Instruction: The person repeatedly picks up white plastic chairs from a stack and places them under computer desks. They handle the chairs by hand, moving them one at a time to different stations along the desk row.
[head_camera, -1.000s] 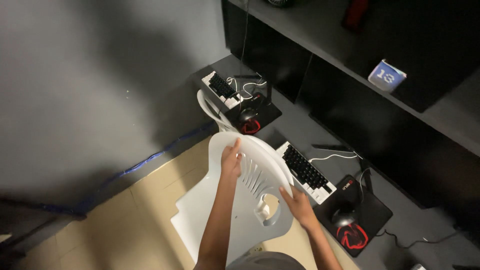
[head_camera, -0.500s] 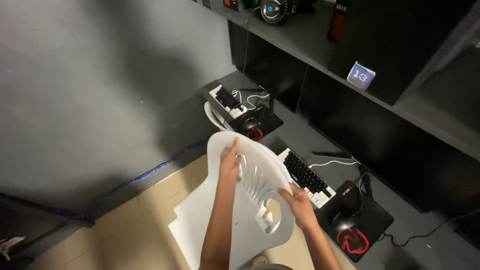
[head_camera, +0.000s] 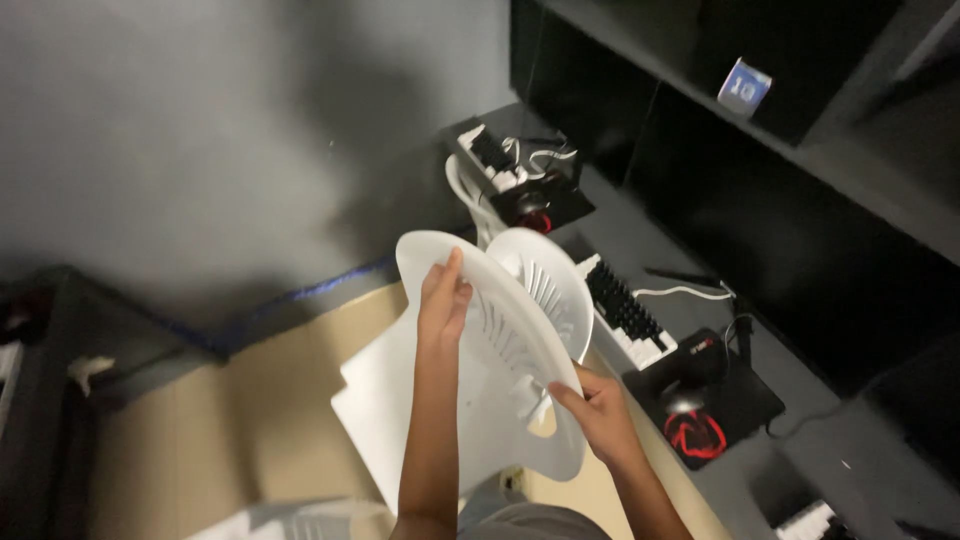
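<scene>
I hold a white plastic chair (head_camera: 500, 340) by its slotted backrest, seen from above. My left hand (head_camera: 443, 295) grips the upper left rim of the backrest. My right hand (head_camera: 592, 408) grips the lower right edge near a cut-out handle. A second white backrest (head_camera: 545, 285) sits just behind the first, nested against it. The white seat (head_camera: 375, 410) shows below and left of my arms.
A black-and-white keyboard (head_camera: 625, 315) and a black mouse pad with a mouse (head_camera: 700, 400) lie on the grey floor at right. Another keyboard set (head_camera: 515, 170) lies farther back. Black shelving (head_camera: 800, 130) holds a small blue box (head_camera: 745, 88). Tan flooring (head_camera: 240, 420) lies left.
The view has shifted right and lower. The chair backrest has tilted more upright in my hands, and the second backrest behind it shows more. Both hands keep their grip.
</scene>
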